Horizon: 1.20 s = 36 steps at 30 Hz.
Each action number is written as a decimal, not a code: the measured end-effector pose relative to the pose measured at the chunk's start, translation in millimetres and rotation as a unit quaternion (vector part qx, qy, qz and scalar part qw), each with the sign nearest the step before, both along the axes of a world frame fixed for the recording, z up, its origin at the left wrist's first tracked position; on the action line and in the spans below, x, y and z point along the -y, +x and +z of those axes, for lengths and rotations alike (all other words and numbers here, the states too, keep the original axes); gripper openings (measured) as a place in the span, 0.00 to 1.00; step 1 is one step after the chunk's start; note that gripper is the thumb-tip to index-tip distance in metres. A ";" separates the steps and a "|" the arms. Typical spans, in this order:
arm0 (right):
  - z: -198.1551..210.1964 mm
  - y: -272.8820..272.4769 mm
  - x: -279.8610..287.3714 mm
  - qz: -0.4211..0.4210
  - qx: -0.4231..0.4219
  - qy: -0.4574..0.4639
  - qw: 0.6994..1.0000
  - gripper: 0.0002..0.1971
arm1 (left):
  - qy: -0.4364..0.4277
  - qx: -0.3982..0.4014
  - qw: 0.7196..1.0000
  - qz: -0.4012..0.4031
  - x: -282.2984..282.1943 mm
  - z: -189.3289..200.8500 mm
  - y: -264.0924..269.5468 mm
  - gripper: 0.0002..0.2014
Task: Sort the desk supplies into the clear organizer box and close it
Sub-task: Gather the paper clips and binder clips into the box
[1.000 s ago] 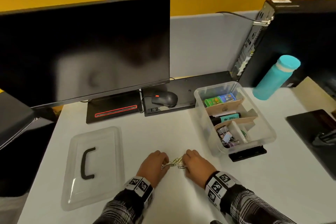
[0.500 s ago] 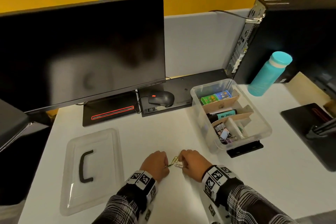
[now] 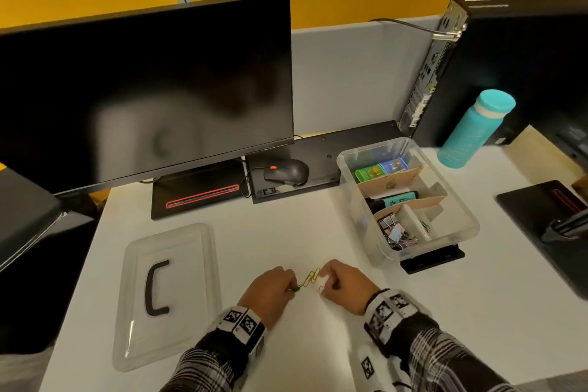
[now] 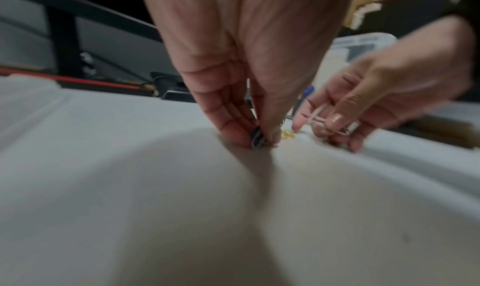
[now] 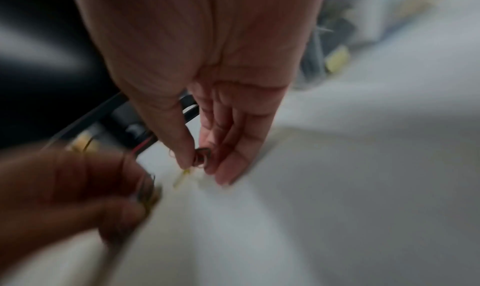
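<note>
Yellow paper clips (image 3: 310, 278) lie on the white desk between my two hands. My left hand (image 3: 291, 289) pinches a dark paper clip (image 4: 257, 139) against the desk between thumb and fingertips (image 4: 233, 134). My right hand (image 3: 323, 280) pinches a few paper clips (image 4: 330, 124) just to the right; the right wrist view shows a dark clip (image 5: 201, 157) between its thumb and fingers. The clear organizer box (image 3: 348, 200) stands open to the right rear, with cardboard dividers, binder clips (image 3: 396, 232), a highlighter (image 3: 397, 199) and small coloured boxes (image 3: 381, 169). Its clear lid (image 3: 191, 264) lies flat to the left.
A monitor (image 3: 143, 89) and its base (image 3: 200, 194) stand at the back, beside a mouse (image 3: 286, 170) on a black keyboard. A teal bottle (image 3: 474, 127) and a computer tower (image 3: 509, 67) stand at the right rear. A second monitor base (image 3: 541, 216) sits far right.
Both hands stay close together at the front of the desk, fingers working on the clips. The loose clips between them look fewer. The head view has shifted slightly.
</note>
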State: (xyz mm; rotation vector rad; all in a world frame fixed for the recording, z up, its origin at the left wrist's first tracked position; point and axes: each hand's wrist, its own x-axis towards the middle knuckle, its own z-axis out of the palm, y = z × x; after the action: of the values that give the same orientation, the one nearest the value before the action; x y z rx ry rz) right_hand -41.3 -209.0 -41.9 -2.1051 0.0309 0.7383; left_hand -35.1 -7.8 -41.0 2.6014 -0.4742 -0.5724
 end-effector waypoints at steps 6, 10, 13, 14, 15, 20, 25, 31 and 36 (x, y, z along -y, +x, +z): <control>13.5 -2.0 5.1 -0.271 -0.199 0.371 0.866 0.10 | -0.364 -0.314 0.836 0.263 -17.5 10.2 10.6 0.08; 10.3 3.2 -0.7 -0.157 -0.040 0.155 0.975 0.02 | -0.489 -0.422 0.664 0.377 -24.4 17.4 16.3 0.06; 3.0 9.8 -4.4 0.069 0.122 -0.082 0.987 0.05 | -0.497 -0.426 0.621 0.431 -23.9 16.6 18.3 0.12; 1.7 12.8 -6.2 0.124 0.138 -0.141 0.972 0.08 | -0.492 -0.423 0.621 0.440 -23.2 15.8 18.7 0.13; 2.3 15.1 -8.2 0.160 0.146 -0.187 0.958 0.10 | -0.483 -0.419 0.628 0.444 -21.4 15.7 18.8 0.14; 7.3 24.0 -15.0 0.177 0.121 -0.251 0.944 0.08 | -0.289 -0.334 0.819 0.367 -7.6 6.8 22.7 0.13; 13.4 25.0 -22.3 0.179 0.070 -0.276 0.942 0.10 | -0.075 -0.166 0.963 0.197 14.2 8.3 23.6 0.07; 65.1 8.9 -3.3 0.121 0.223 -0.179 0.951 0.06 | 0.040 -0.067 0.989 0.128 33.7 1.0 25.5 0.21; 108.3 10.2 43.2 -0.136 0.348 -0.102 0.922 0.03 | 0.079 -0.051 0.989 0.115 43.6 -5.7 23.5 0.19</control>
State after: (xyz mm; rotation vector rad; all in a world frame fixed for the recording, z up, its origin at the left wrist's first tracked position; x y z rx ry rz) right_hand -31.1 -252.2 66.4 -2.3885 0.0104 -0.2101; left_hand -11.6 -51.4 -46.7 2.7096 -0.0961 -0.6823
